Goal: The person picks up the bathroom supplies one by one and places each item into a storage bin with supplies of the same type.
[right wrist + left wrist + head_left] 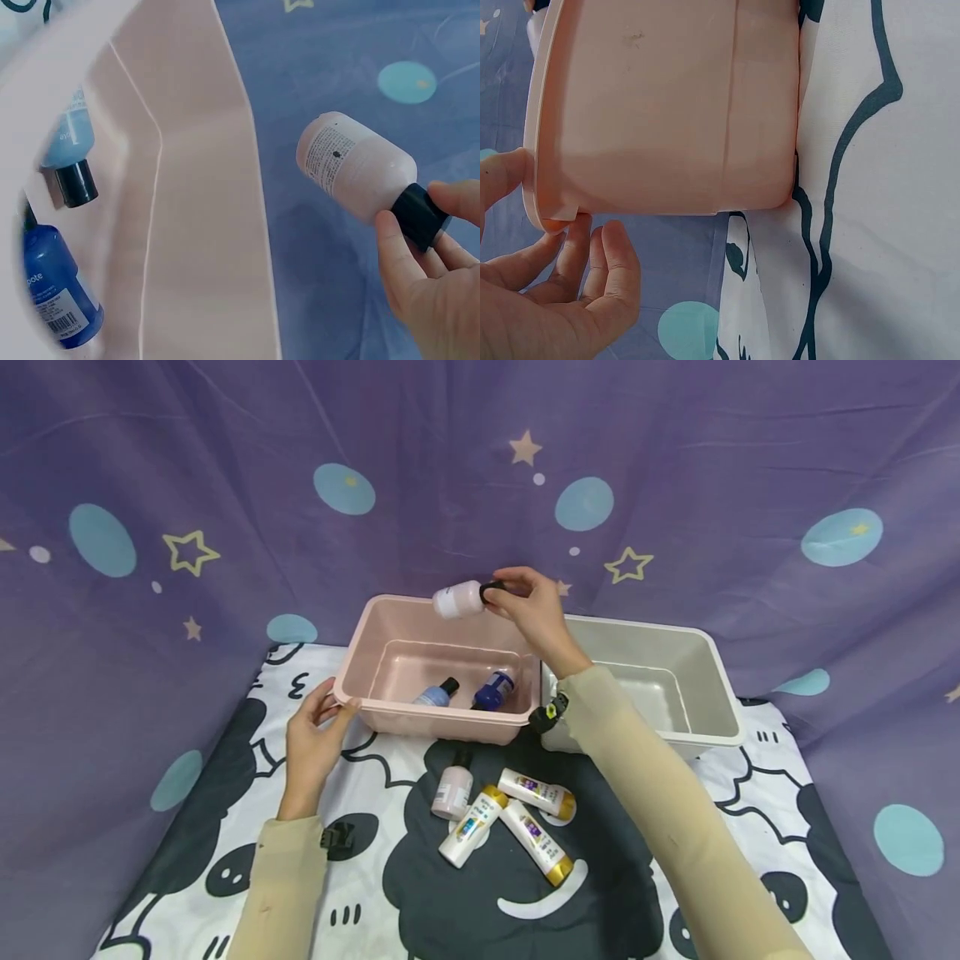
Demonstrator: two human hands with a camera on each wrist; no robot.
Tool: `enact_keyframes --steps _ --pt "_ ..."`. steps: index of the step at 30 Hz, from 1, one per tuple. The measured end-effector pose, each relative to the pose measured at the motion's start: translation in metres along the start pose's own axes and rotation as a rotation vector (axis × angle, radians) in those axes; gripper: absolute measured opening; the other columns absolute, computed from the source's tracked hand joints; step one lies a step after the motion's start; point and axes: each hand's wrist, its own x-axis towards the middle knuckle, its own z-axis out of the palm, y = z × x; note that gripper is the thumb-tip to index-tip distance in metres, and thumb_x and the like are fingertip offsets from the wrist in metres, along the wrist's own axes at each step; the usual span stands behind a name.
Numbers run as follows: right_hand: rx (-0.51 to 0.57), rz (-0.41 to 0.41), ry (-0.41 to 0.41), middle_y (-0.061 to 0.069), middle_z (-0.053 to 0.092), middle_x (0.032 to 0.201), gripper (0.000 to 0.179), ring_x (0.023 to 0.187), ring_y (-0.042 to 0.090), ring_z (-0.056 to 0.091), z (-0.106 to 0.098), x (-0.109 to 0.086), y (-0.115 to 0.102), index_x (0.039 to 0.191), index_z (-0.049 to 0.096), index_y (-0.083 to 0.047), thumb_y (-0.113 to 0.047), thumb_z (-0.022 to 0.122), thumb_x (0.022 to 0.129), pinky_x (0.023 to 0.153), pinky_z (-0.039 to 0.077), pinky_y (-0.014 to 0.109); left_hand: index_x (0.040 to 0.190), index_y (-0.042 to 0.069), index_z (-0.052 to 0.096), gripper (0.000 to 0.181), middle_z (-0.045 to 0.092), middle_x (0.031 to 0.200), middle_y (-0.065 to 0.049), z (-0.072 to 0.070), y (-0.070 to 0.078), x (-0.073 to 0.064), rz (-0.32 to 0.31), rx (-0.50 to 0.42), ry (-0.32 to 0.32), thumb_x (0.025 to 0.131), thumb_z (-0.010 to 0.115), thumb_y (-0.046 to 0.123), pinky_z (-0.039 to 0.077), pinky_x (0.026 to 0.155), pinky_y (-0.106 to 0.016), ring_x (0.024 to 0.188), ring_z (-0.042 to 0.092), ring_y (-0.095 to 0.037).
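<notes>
Partway | pink bin [442, 723] held 2 bottles [495, 691] | right hand [536, 614] pinched bottle 3 [459, 600], left hand [315, 747] its rim [537, 112] | bottle 4 [452, 792], 3 tubes [472, 828] lay outside

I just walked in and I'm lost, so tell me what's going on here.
A person's right hand holds a pale pink bottle by its black cap, up near the far edge of the pink bin. The left hand grips that bin's near left corner. A light blue bottle and a dark blue bottle lie inside. Another pink bottle and three white tubes lie on the patterned cloth in front.
</notes>
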Motion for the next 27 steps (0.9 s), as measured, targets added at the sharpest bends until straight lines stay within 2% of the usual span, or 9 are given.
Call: enact_keyframes --steps 5,11,15,18,23,27 --pt "-0.048 0.020 0.008 0.017 0.063 0.101 0.035 0.092 0.027 0.067 0.007 0.017 0.011 0.121 0.059 0.015 0.010 0.070 0.088 0.081 0.057 0.033 0.146 0.010 0.052 0.064 0.065 0.128 -0.013 0.000 -0.001 0.000 0.012 -0.003 0.001 0.092 0.075 0.035 0.047 0.085 -0.021 0.109 0.059 -0.022" --pt "-0.207 0.077 0.000 0.018 0.064 0.103 0.033 0.092 0.027 0.067 0.007 0.023 0.027 0.121 0.062 0.011 0.007 0.070 0.089 0.079 0.058 0.032 0.146 0.009 0.052 0.064 0.065 0.128 -0.013 0.001 -0.003 0.001 0.019 0.001 0.000 0.092 0.075 0.035 0.047 0.090 -0.030 0.110 0.060 -0.021" --pt "-0.133 0.109 0.020 0.031 0.063 0.113 0.030 0.095 0.034 0.066 0.006 0.022 0.029 0.122 0.059 0.014 0.012 0.060 0.092 0.081 0.058 0.035 0.146 0.009 0.052 0.065 0.065 0.128 -0.013 0.001 -0.002 0.001 0.019 -0.002 -0.003 0.091 0.075 0.035 0.046 0.091 -0.030 0.110 0.060 -0.021" --pt "-0.053 0.100 0.033 0.038 0.058 0.118 0.030 0.100 0.042 0.062 0.006 0.019 0.025 0.122 0.057 0.017 0.015 0.053 0.093 0.083 0.057 0.038 0.146 0.009 0.052 0.065 0.065 0.128 -0.014 0.001 -0.001 0.001 0.026 -0.001 -0.004 0.091 0.075 0.035 0.046 0.090 -0.028 0.110 0.060 -0.022" --pt "-0.019 0.074 0.017 0.034 0.060 0.116 0.029 0.096 0.039 0.063 0.002 0.010 0.015 0.122 0.058 0.015 0.014 0.054 0.093 0.082 0.058 0.039 0.145 0.008 0.053 0.063 0.065 0.128 -0.015 0.001 -0.001 0.001 0.030 -0.005 -0.004 0.092 0.076 0.033 0.046 0.088 -0.026 0.109 0.060 -0.024" --pt "-0.043 0.026 -0.040 0.026 0.065 0.106 0.024 0.088 0.031 0.065 -0.005 -0.009 0.010 0.119 0.061 0.011 0.009 0.059 0.095 0.080 0.058 0.040 0.145 0.009 0.053 0.063 0.064 0.128 -0.015 0.001 -0.001 0.001 0.025 0.004 -0.006 0.092 0.075 0.034 0.046 0.088 -0.025 0.109 0.060 -0.023"
